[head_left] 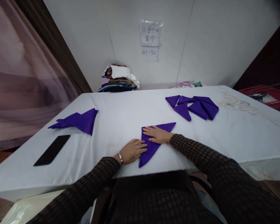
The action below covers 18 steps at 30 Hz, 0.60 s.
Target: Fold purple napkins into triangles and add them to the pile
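A purple cloth (151,151), folded into a smooth triangle with a long slanting edge, lay beneath both hands on a softly creased white tablecloth (121,115). The right hand (159,134) rested palm-down across its upper part, fingers extended and unclenched. The left hand (132,151) was also palm-down and loose, its fingertips over the triangle's left edge. A shiny metal bracelet (120,158) circled the left wrist, and dark sleeves (202,154) with a gridded, textured weave covered both arms. Beyond the right hand, and farther right, lay a group of flat, crisp-edged purple triangles (202,109), some overlapping. Well to the left of the left hand sat a layered purple bundle (82,122) with pointed ends; just nearer lay a thin, flat black rectangle (52,150). Past both hands, a stack of soft folded clothes (120,77), white, plaid and dark, stood by a smooth pale wall (84,40) bearing handwritten paper signs (150,37).
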{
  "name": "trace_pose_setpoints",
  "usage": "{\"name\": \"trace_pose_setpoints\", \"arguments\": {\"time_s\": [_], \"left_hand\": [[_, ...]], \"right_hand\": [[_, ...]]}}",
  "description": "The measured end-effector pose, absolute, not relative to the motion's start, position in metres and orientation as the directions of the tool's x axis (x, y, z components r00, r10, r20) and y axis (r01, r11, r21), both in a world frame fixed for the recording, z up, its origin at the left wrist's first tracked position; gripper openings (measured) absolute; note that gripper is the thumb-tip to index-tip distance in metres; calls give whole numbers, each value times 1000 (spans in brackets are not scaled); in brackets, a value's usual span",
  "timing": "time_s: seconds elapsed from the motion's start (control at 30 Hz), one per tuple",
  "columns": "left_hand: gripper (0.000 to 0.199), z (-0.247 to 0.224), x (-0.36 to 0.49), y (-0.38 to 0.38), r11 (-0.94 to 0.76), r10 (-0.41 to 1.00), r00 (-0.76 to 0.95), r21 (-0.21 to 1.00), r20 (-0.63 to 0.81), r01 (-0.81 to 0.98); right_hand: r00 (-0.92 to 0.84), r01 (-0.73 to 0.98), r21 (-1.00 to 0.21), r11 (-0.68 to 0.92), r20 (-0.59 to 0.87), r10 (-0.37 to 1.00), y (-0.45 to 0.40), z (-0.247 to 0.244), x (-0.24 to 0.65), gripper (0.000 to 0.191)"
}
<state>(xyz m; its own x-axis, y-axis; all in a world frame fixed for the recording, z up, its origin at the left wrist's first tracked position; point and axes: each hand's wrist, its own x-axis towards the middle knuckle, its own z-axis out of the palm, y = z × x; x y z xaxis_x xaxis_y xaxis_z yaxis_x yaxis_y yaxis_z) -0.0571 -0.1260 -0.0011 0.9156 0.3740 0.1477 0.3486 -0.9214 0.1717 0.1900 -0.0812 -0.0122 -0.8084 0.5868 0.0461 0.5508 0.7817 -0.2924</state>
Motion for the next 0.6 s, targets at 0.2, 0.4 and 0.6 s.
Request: {"name": "trace_pose_setpoints", "arguments": {"time_s": [0.2,0.4,0.6], "left_hand": [[32,-6,-52,-127,-900,417,895,210,159,382],[30,-7,-50,-133,-866,465,872,283,152,412],[38,4,-46,-142,-821,522,821,399,232,409]], "right_hand": [[-793,550,-244,799,148,591,-85,-11,192,53],[-641,607,-328,724,336,690,-112,-12,192,43],[-632,445,-648,619,262,729,-179,-9,199,52]]}}
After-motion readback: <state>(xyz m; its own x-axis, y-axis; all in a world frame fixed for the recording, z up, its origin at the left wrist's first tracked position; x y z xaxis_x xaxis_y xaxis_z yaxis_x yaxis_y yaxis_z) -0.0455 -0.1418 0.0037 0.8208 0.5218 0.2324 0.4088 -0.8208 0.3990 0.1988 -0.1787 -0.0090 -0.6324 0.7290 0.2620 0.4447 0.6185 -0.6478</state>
